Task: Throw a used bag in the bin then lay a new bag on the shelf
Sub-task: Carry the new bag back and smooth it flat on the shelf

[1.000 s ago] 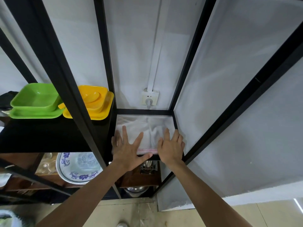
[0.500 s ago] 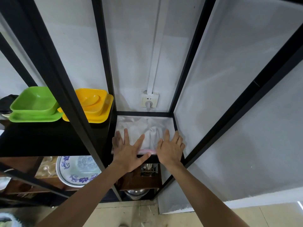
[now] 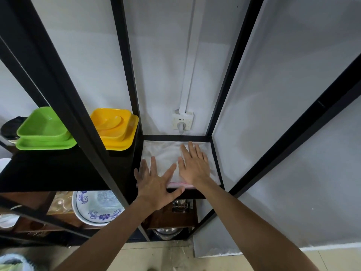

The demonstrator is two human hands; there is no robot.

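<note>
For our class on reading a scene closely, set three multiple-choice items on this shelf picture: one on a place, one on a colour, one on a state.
1. Where does the new bag lie?
A. on the floor
B. on the narrow shelf below the wall socket
C. in the green dishes

2. What colour are the dishes nearest the bag?
A. yellow
B. red
C. blue

3. How are the left hand and right hand placed?
A. clenched in fists
B. holding a plate
C. open and flat on the bag

Key: 1 B, the bag fills that shelf; 2 A, they sit just left of it; 3 C, the fingers are spread.
</note>
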